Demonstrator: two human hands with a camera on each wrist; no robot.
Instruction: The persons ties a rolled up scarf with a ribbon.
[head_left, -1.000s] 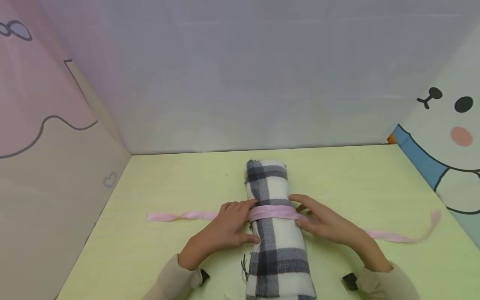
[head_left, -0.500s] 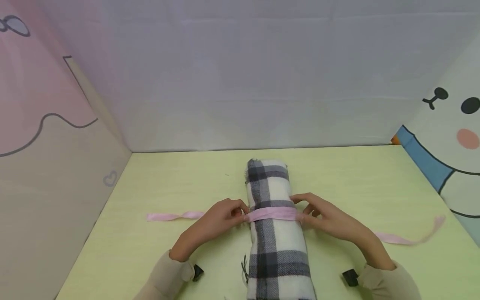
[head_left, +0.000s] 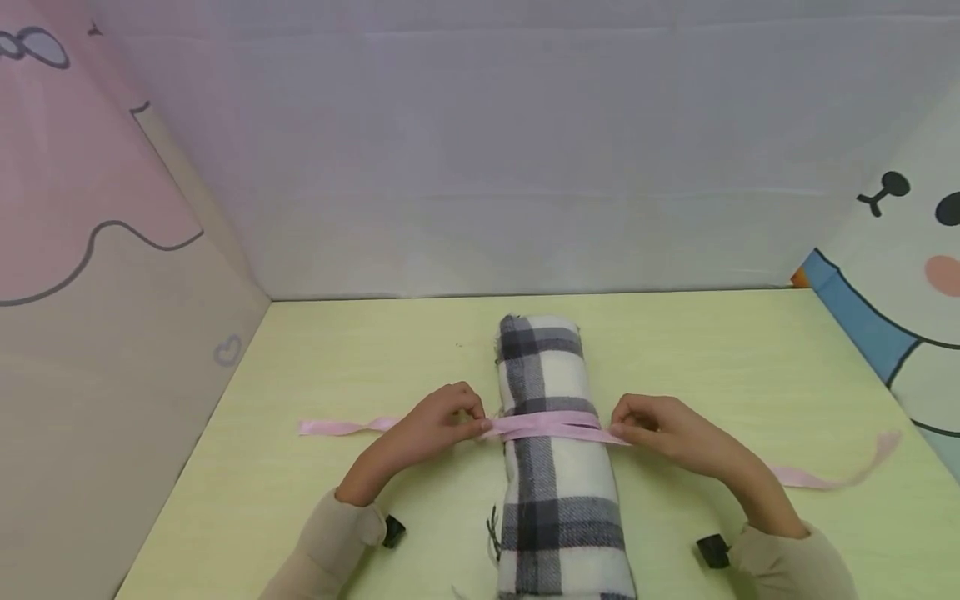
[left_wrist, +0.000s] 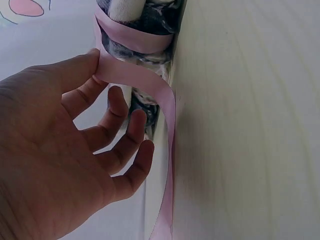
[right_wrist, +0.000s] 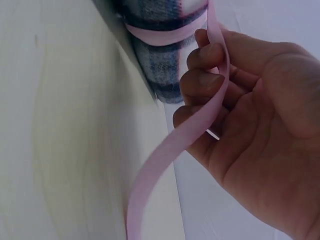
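Left hand [head_left: 438,423]: now off the rolled plaid scarf [head_left: 555,467], drawn out to its left side, pinching the pink ribbon [head_left: 551,426] there.
Right hand [head_left: 663,433]: likewise off the roll, moved further right, pinching the ribbon.
Ribbon: band across the roll now pulled straighter and flatter.

Staged recording booth, not a lived-in room: pale yellow-green counter [head_left: 360,350] boxed in by flat panels. Plain grey-white back panel [head_left: 525,167] beyond the fingers, pink cartoon panel [head_left: 67,167] to their left, cartoon animal-face panel [head_left: 900,250] to their right. No furniture visible.
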